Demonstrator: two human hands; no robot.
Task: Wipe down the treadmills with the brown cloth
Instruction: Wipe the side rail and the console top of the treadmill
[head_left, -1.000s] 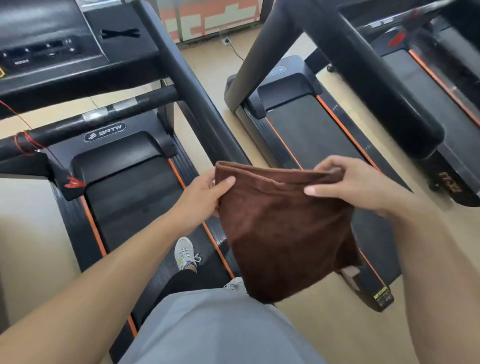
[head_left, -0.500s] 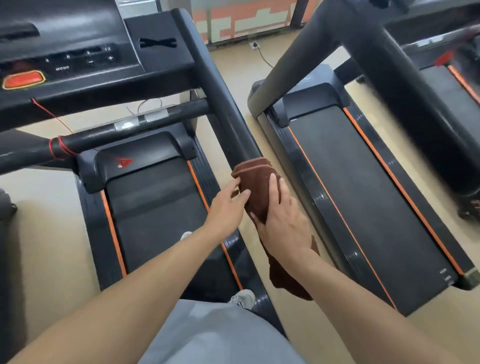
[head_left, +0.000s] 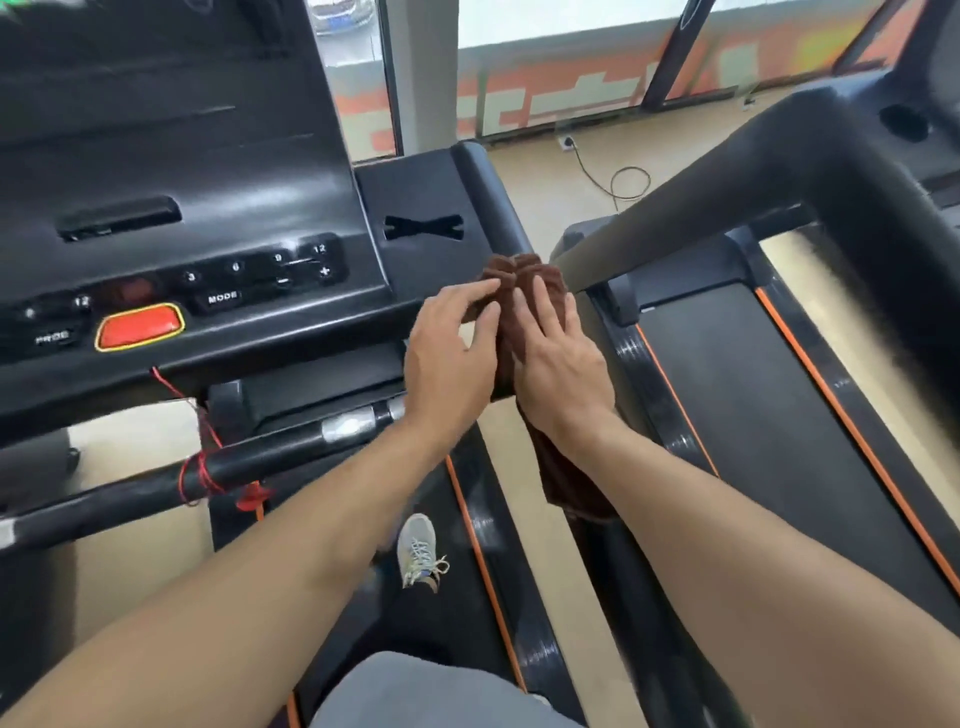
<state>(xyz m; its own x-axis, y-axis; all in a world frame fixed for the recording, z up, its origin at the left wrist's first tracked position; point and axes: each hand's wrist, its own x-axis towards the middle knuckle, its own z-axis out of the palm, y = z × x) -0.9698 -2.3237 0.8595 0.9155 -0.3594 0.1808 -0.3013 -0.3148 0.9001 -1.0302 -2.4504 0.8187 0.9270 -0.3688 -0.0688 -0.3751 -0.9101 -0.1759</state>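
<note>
Our right hand (head_left: 563, 371) lies flat, fingers straight, pressing the brown cloth (head_left: 524, 280) onto the treadmill's right handrail (head_left: 491, 192). Our left hand (head_left: 449, 358) touches the cloth's left side with relaxed fingers. Cloth tail hangs below the right wrist; console (head_left: 208, 249) sits left.

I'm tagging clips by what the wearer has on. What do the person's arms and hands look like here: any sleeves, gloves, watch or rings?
Both forearms are bare up to the frame edge, with no sleeve in view. The left hand and the right hand wear no gloves, and no watch, band or ring shows on either wrist or the visible fingers.
</note>
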